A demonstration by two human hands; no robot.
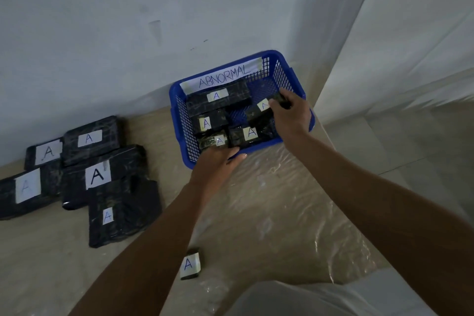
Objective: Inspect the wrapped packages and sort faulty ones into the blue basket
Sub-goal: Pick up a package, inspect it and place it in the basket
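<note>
Pinching a black package (266,110) at the basket's (179,120) three o'clock, your right hand (289,113) could knock others out, since your flat left hand (218,164) only steadies the six o'clock rim.

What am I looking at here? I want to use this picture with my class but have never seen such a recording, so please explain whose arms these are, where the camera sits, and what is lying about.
There is no machine here: a person wears a camera on the head, so this single view looks down along their own two bare arms. Both hands reach into a blue basket standing by the wall, with a paper label reading ABNORMAL. Inside lie several black wrapped packages, each with a white sticker marked A. The right hand grips one of these packages; the left hand touches a small one at the near rim. On the floor to the left lies a pile of larger black packages, also marked A. One small package lies alone between the arms. Clear plastic sheeting covers the floor by the basket.
</note>
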